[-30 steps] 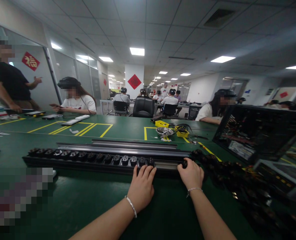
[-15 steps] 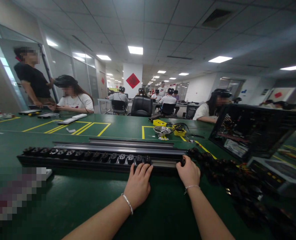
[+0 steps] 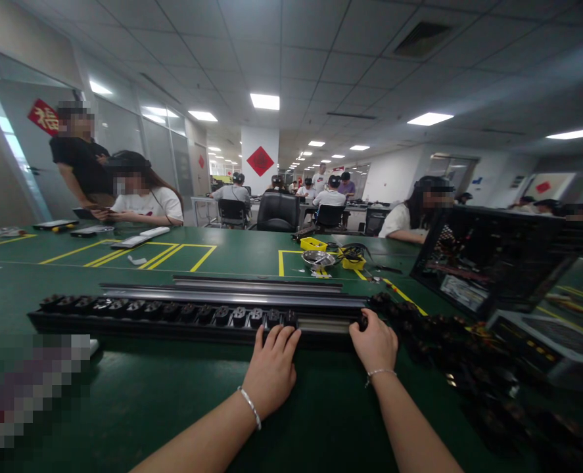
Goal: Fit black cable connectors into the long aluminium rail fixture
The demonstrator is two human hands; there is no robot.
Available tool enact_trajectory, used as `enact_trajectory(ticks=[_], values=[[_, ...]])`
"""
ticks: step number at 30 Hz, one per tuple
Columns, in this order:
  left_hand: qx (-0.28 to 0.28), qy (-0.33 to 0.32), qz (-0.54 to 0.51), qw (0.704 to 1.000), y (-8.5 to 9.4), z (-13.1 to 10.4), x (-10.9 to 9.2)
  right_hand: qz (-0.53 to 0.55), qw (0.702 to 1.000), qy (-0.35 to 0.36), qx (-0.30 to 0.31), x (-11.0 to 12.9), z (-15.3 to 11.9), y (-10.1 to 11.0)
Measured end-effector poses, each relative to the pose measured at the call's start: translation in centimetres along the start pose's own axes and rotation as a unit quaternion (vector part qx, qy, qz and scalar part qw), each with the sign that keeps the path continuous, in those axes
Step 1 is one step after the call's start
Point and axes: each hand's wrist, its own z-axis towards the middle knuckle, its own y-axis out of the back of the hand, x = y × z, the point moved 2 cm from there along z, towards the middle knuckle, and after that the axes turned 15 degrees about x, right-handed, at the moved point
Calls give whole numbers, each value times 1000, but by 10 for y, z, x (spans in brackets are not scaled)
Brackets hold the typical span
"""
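A long black channel rail (image 3: pixel 173 333) lies across the table in front of me. Several round black power socket modules (image 3: pixel 239 316) sit in a row along its left and middle part, and the bare channel shows to their right. My left hand (image 3: pixel 271 368) rests with its fingers stretched out on the rail's front edge, beside the last modules in the row. Near the rail's right end, my right hand (image 3: pixel 377 341) pinches a black socket module (image 3: pixel 363 322) between thumb and fingers. That module is mostly hidden by the fingers.
Behind the rail lie more metal strips (image 3: pixel 256 282). A pile of dark socket modules (image 3: pixel 468 368) spreads to the right, near a power supply unit (image 3: pixel 552 341) and an open computer case (image 3: pixel 493 263). Farther back are a metal bowl (image 3: pixel 318 259) and yellow bins (image 3: pixel 313 244). Several people sit beyond.
Both hands stay nearly in place; the right one has shifted slightly to the right with its module. The view has turned a little, and the standing person at the left has moved.
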Motion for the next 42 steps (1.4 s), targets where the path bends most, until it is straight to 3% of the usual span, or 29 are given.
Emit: enact_trajectory(ticks=[12,42], values=[[-7,-4,-11,1000,-1,0,0,-6,1000,-7,-20,-7,2,-3],[-2,0,-1,1000,1,-1,-1,1,999,-54,-1,-18,5,7]])
